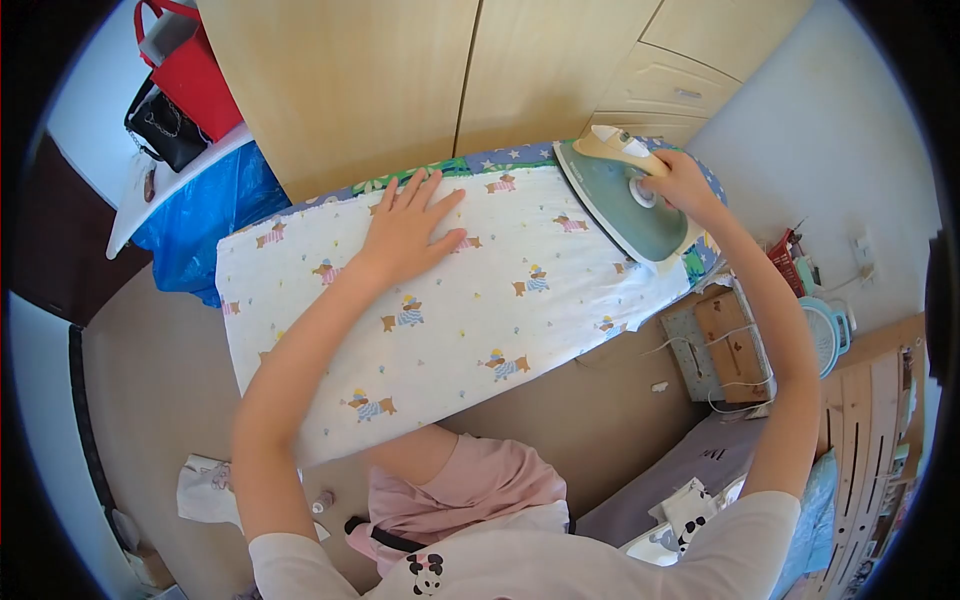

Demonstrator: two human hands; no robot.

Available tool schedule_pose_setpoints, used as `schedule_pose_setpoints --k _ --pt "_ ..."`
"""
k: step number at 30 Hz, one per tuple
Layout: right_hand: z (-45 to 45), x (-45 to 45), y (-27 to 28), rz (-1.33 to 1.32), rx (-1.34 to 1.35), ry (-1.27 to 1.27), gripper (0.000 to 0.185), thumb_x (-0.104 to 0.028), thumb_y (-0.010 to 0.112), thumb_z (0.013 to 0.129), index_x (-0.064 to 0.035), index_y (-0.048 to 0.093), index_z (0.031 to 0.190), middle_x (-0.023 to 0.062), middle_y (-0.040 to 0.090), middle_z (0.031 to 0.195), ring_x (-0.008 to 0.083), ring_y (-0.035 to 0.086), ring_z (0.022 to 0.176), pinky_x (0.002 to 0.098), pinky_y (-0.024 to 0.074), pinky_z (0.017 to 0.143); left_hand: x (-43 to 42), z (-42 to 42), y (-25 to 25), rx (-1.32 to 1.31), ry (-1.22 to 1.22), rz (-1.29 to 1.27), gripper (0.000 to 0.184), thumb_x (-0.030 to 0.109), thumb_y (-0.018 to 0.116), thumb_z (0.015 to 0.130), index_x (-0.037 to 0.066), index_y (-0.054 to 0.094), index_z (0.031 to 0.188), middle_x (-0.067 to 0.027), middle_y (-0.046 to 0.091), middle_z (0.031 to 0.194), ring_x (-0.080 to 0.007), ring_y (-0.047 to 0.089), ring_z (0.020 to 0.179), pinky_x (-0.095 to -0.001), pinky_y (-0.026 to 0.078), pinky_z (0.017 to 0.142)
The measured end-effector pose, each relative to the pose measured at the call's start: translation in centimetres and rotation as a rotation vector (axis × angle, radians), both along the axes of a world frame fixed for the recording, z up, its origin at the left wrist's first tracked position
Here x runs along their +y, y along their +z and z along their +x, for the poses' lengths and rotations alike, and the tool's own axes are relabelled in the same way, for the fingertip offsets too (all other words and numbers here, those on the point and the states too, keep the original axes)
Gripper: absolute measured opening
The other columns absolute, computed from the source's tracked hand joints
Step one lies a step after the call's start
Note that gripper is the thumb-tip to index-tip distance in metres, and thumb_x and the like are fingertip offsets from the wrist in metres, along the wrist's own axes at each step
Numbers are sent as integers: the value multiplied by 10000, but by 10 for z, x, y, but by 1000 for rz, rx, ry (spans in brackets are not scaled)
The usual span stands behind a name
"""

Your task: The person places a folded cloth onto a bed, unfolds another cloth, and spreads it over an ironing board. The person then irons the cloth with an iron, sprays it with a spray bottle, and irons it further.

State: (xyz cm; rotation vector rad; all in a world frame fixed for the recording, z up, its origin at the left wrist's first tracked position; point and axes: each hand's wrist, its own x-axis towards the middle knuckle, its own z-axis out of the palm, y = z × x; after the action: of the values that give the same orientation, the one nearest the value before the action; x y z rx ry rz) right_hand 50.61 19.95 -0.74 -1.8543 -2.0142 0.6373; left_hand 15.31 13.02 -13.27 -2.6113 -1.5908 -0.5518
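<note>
A white cloth printed with small dogs point(450, 320) lies over a blue and green patterned ironing board point(510, 157). My left hand point(408, 232) rests flat on the cloth's upper part, fingers spread. At the board's right end, my right hand point(682, 185) is wrapped round the handle of a green and cream iron point(625, 205). The iron's soleplate faces down at the cloth's right edge, its narrow tip toward the cupboard. The cloth's near side hangs over the board's front edge.
Wooden cupboards point(370, 80) stand behind the board. At the left are a red bag point(195, 85), a black bag point(170, 125) and a blue plastic bag point(215, 215). A box with a white cord point(735, 345) sits on the floor at the right.
</note>
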Motion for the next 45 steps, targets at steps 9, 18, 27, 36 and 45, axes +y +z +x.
schedule_pose_setpoints --k 9,18,27,36,45 --pt "37 -22 -2 27 111 80 392 -81 651 653 -60 594 1040 29 570 807 110 539 622 243 442 494 1 1 -1 16 23 -28 558 470 400 896 154 389 1355 -189 249 1443 -296 168 1366 -450 78 1109" --pt "4 -7 -3 102 -281 494 362 -139 674 640 -97 619 995 115 647 879 275 613 774 337 474 710 6 1 -9 -26 127 7 689 380 415 907 -53 179 1388 -186 229 1450 -281 154 1371 -427 75 1117" --pt "-1 -16 -3 185 -364 412 326 -195 673 651 -130 627 966 116 652 852 311 610 791 379 480 709 -35 49 17 -184 -405 -47 566 243 514 880 14 312 1357 -154 262 1442 -289 186 1361 -450 144 1106" --pt "0 -16 -5 195 -392 412 305 -206 662 660 -120 620 950 114 648 821 311 607 785 389 476 707 -78 71 -8 -114 -680 -86 556 378 497 875 93 380 1338 -99 308 1434 -239 234 1351 -439 174 1094" --pt "10 1 -9 62 -272 569 340 -143 706 685 -85 574 993 68 571 970 246 541 938 334 427 815 -76 69 -3 -110 -688 -81 536 400 486 878 91 422 1312 -88 352 1409 -232 274 1331 -445 173 1095"
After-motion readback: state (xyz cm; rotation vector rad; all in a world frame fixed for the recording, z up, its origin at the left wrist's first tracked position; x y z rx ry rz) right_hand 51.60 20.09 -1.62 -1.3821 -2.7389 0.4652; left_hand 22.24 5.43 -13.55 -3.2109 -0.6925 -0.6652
